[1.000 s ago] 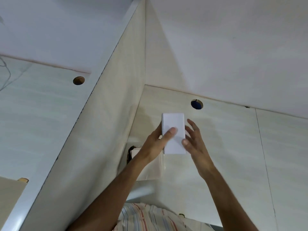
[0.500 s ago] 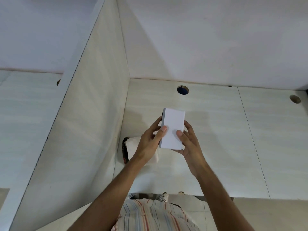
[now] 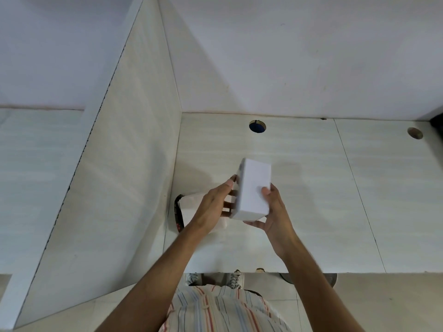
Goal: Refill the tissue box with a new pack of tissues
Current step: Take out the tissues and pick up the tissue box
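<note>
Smooth matt white tissue box (image 3: 254, 185). Pale wood-grain laminate surface (image 3: 311, 212), smooth, faint sheen. Thin plastic-looking wrap on tissue pack (image 3: 189, 208). Striped woven cloth shirt (image 3: 223, 310).

Looks like an office with partitioned desks. Shows a tall pale wood-grain laminate divider panel (image 3: 124, 164), a matching pale laminate worktop (image 3: 311, 212) right of it and another (image 3: 36, 176) left of it. Has two round cable holes (image 3: 257, 126) (image 3: 415, 133) right of the panel, near a plain white wall (image 3: 287, 56).
</note>
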